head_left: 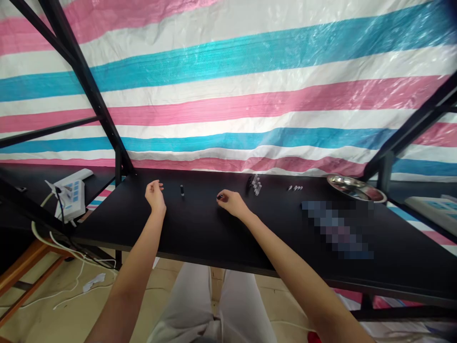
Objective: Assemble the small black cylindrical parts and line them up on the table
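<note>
On the black worktop [200, 228], both hands are out over the middle. Right hand [231, 202] rests on the surface, fingers pinched around a small dark cap-like piece [220, 196] at its fingertips; too small to tell exactly what it is. Left hand [154, 194] hovers just above the worktop, fingers loosely curled, holding nothing visible. Small black cylinder [182, 190] stands upright between the two hands, touching neither, nearer the left. Cluster of small tubes [255, 185], dark and pale, sits further back right of the right hand, near but apart. A few tiny pale bits [295, 188] lie further right along the same line. Round metal dish [353, 187] sits at the far right end of the worktop, beside a black frame post [385, 171]. White power strip [70, 194] with blue switches on the lower shelf at left, white cables [57, 240] trailing off it toward the floor. Striped pink, blue and white tarp [228, 95] behind everything.
</note>
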`<state>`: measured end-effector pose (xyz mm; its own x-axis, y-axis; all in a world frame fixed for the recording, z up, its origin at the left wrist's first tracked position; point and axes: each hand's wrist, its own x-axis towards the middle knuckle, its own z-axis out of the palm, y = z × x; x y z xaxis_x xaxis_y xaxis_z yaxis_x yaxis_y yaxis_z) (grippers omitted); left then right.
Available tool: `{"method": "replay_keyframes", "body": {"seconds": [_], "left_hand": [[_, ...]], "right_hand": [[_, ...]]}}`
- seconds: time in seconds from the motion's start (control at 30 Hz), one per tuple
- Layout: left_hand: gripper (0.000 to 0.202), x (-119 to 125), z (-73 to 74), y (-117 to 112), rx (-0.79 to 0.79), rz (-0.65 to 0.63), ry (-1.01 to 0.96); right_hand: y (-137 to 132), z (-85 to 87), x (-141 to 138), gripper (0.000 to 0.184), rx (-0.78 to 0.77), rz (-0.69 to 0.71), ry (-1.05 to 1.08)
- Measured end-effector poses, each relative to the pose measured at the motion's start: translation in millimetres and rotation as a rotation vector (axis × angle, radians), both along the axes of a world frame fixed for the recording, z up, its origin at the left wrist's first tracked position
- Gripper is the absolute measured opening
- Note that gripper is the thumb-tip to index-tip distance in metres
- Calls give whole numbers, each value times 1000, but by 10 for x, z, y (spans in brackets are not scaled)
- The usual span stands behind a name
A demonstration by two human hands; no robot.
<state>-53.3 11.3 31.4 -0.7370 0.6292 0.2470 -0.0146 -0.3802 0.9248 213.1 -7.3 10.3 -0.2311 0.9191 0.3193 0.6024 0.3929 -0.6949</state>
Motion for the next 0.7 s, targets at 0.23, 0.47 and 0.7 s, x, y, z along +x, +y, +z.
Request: {"method": "replay_keyframes", "body": {"seconds": [0.23,0.47,0.7], "left_hand": [[14,-175,-12,-29,-169,-134,-563],[14,-192,-2,-41,-150,-174,-592],[10,-133,52,-79,-119,-196,-693]], "right_hand": [[364,82,-717,12,-96,10,-85],[568,-47,-1112,2,-161,-89,-172],[585,-57,-1145,10,-201,-111,-206]]}}
